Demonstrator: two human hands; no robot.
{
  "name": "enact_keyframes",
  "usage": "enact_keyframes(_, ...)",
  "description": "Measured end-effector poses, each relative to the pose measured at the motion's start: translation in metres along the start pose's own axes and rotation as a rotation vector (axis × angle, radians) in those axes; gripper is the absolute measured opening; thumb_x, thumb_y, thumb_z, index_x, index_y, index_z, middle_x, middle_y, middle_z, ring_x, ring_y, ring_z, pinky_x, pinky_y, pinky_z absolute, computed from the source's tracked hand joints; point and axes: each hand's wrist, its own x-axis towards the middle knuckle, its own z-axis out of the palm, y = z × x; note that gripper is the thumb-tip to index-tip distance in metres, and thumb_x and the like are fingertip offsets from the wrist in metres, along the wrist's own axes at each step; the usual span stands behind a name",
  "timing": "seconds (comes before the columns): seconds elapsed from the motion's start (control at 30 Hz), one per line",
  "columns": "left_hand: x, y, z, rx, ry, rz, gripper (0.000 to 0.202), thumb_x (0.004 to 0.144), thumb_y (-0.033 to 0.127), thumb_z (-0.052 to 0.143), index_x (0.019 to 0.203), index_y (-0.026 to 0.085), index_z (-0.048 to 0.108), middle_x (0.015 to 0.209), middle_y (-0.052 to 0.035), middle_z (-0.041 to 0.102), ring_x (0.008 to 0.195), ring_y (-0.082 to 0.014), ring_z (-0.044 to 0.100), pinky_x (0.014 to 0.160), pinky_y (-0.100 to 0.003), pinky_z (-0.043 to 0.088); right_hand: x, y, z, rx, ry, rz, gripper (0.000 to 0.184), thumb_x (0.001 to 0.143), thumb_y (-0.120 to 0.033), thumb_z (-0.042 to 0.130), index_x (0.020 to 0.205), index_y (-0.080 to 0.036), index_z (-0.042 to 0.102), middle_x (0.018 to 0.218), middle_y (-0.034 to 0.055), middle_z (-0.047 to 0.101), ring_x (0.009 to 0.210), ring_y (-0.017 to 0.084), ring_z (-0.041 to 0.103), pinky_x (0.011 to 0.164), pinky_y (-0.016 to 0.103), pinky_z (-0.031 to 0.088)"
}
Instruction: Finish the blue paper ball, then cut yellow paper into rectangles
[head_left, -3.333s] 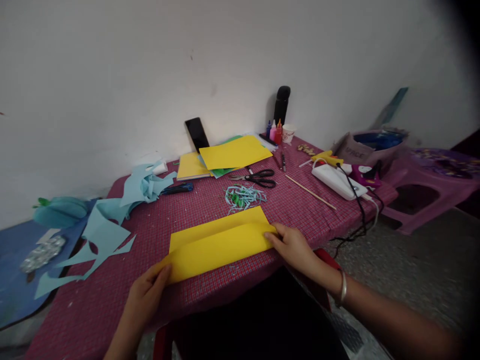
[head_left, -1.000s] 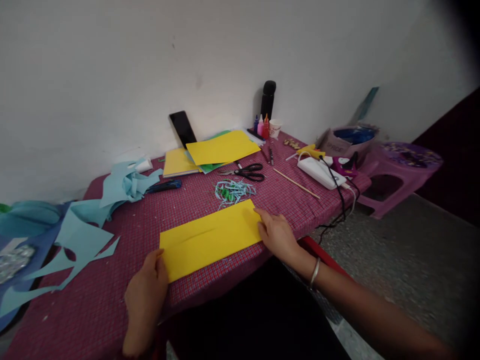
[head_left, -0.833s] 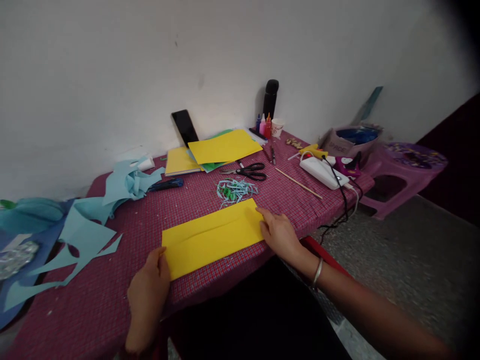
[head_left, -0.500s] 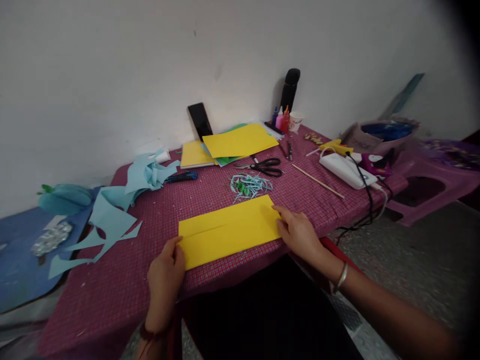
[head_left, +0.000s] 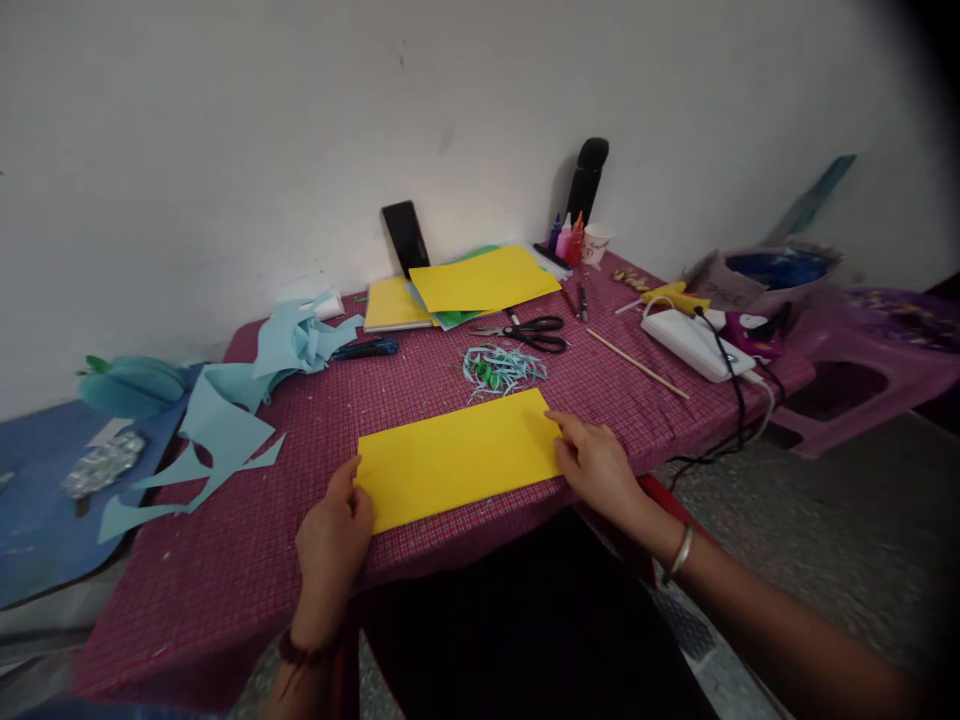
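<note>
A folded yellow paper sheet (head_left: 459, 458) lies flat near the front edge of the table with the red checked cloth (head_left: 300, 430). My left hand (head_left: 332, 535) rests at the sheet's left end, fingers curled against its corner. My right hand (head_left: 596, 465) presses on the sheet's right end with fingers laid flat. A silver bangle is on my right wrist.
Behind the sheet lie paper shreds (head_left: 501, 367), black scissors (head_left: 536, 333), a wooden stick (head_left: 637, 364), more yellow sheets (head_left: 484, 279), a phone (head_left: 406, 237), paint bottles (head_left: 568, 238), a black flask (head_left: 587, 179) and a white power strip (head_left: 694, 341). Light blue paper scraps (head_left: 225, 425) cover the left. A purple stool (head_left: 870, 370) stands right.
The upper flap of the yellow sheet has been pressed down flat, so the step along its length is gone. Both hands stayed at the sheet's ends; the view shifted slightly.
</note>
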Motion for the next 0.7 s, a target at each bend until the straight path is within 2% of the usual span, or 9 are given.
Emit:
enact_keyframes(0.13,0.000,-0.002,0.000,-0.107,0.073,-0.013,0.047,0.088,0.031,0.043,0.133,0.021,0.049,0.085,-0.0069,0.069,0.069,-0.0224,0.063,0.059,-0.029,0.037,0.000,0.002,0.001,0.051,0.030,-0.003,0.039,0.088,-0.017,0.043,0.124,-0.012,0.057,0.078,0.0059,0.068,0.071,0.022,0.062,0.075,0.037,0.042)
enact_keyframes(0.2,0.001,-0.005,0.002,-0.246,0.109,-0.005,0.050,0.088,0.040,0.045,0.133,0.018,0.048,0.078,-0.0047,0.067,0.066,-0.0210,0.061,0.058,-0.029,0.040,0.000,0.004,0.002,0.108,0.043,0.019,0.040,0.086,-0.018,0.044,0.124,-0.013,0.056,0.077,0.0044,0.067,0.070,0.021,0.061,0.075,0.037,0.042)
enact_keyframes(0.27,0.001,-0.009,0.004,-0.474,0.125,0.001,0.057,0.085,0.048,0.050,0.133,0.016,0.047,0.080,-0.0042,0.066,0.068,-0.0199,0.061,0.059,-0.029,0.044,0.000,0.006,0.002,0.211,0.053,0.055,0.041,0.085,-0.018,0.047,0.125,-0.014,0.054,0.076,0.0028,0.065,0.070,0.020,0.060,0.074,0.036,0.043)
enact_keyframes(0.4,0.000,-0.020,0.006,-0.954,0.043,-0.042,0.059,0.076,0.048,0.064,0.127,0.019,0.052,0.105,-0.0071,0.067,0.086,-0.0197,0.064,0.071,-0.029,0.050,0.000,0.009,0.000,0.573,0.041,0.122,0.048,0.083,-0.023,0.053,0.130,-0.017,0.046,0.081,0.0022,0.064,0.072,0.018,0.060,0.067,0.031,0.047)
enact_keyframes(0.47,-0.001,-0.029,0.004,-0.994,-0.016,-0.038,0.052,0.073,0.045,0.070,0.116,0.019,0.059,0.104,-0.0059,0.067,0.086,-0.0187,0.063,0.073,-0.028,0.050,0.000,0.010,-0.004,0.755,0.000,0.122,0.048,0.082,-0.026,0.058,0.128,-0.019,0.046,0.093,0.0043,0.065,0.079,0.018,0.062,0.067,0.029,0.050)
enact_keyframes(0.53,-0.003,-0.037,0.000,-0.929,-0.049,0.046,0.039,0.070,0.041,0.073,0.100,0.018,0.066,0.095,-0.0043,0.066,0.083,-0.0177,0.061,0.071,-0.026,0.049,-0.001,0.013,-0.009,0.836,-0.054,0.082,0.038,0.080,-0.028,0.063,0.116,-0.020,0.054,0.097,0.0044,0.065,0.083,0.018,0.062,0.070,0.029,0.050)
enact_keyframes(0.6,-0.006,-0.044,-0.003,-0.858,-0.054,0.203,0.026,0.071,0.036,0.074,0.088,0.018,0.068,0.088,-0.0028,0.063,0.083,-0.0169,0.060,0.071,-0.025,0.048,-0.003,0.015,-0.017,0.815,-0.102,-0.003,0.022,0.079,-0.029,0.065,0.098,-0.020,0.061,0.091,0.0034,0.064,0.083,0.018,0.061,0.072,0.030,0.049)
enact_keyframes(0.7,-0.016,-0.049,-0.007,-0.753,-0.054,0.448,0.016,0.075,0.029,0.071,0.090,0.021,0.069,0.092,-0.0026,0.062,0.083,-0.0156,0.060,0.070,-0.024,0.048,-0.010,0.019,-0.029,0.753,-0.146,-0.159,0.006,0.082,-0.026,0.064,0.084,-0.020,0.063,0.088,0.0036,0.062,0.085,0.018,0.060,0.077,0.032,0.048)
